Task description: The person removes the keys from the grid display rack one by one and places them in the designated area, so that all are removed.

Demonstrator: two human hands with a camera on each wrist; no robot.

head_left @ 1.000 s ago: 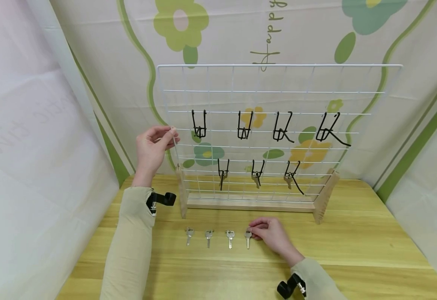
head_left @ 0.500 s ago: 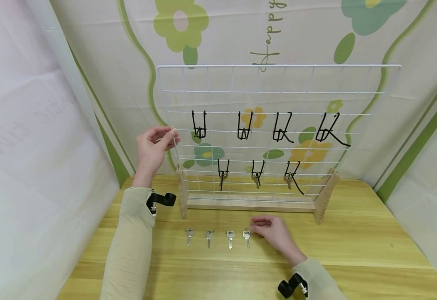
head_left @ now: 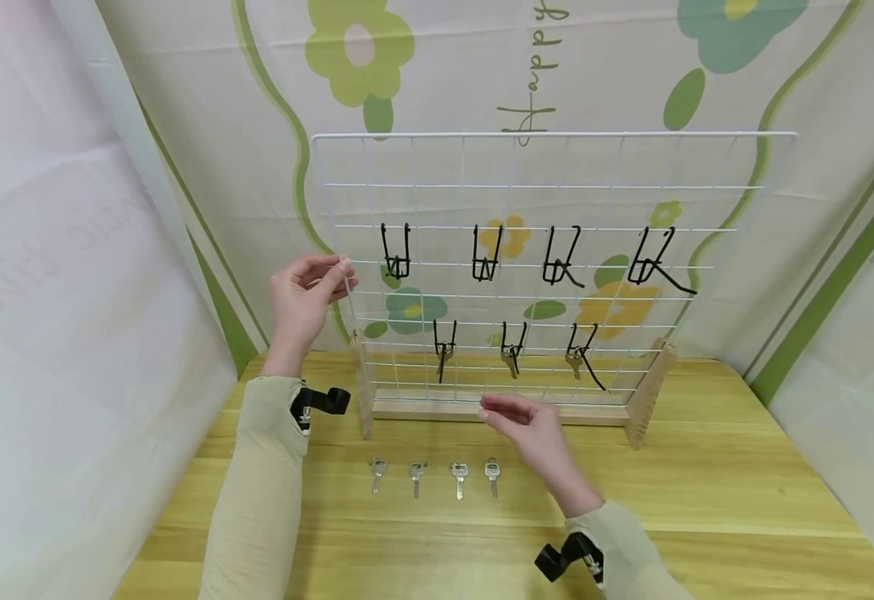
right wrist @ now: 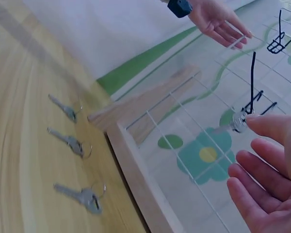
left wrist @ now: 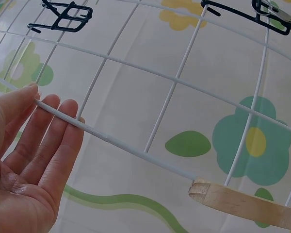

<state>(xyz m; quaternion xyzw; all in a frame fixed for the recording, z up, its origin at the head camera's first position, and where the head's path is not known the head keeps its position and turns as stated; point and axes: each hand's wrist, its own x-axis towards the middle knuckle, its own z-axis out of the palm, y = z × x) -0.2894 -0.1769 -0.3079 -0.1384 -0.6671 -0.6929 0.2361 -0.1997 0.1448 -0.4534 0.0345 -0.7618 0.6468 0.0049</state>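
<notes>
My left hand (head_left: pixel 302 304) pinches the left edge wire of a white wire grid rack (head_left: pixel 556 134); in the left wrist view its thumb meets the wire from one side and the fingers from the other. With fingers loosely bent and nothing in them, my right hand (head_left: pixel 532 427) is in front of the rack's lower bar. Several silver keys with small rings lie in a row on the table, the rightmost key (head_left: pixel 492 469) below that hand. Keys hang from the three lower black hooks, one hanging key (right wrist: pixel 238 121) showing beyond my right thumb.
Several black hooks, such as the upper left hook (head_left: pixel 397 265), form a higher row on the grid. Wooden feet (head_left: pixel 646 385) and a wooden base bar (head_left: pixel 422 411) support it on the wooden table (head_left: pixel 744 475). A flower-printed cloth (head_left: pixel 437 75) hangs behind.
My right hand has let go of the rightmost key, which stays on the table, and moved up and left toward the rack. The left hand keeps its hold on the edge wire.
</notes>
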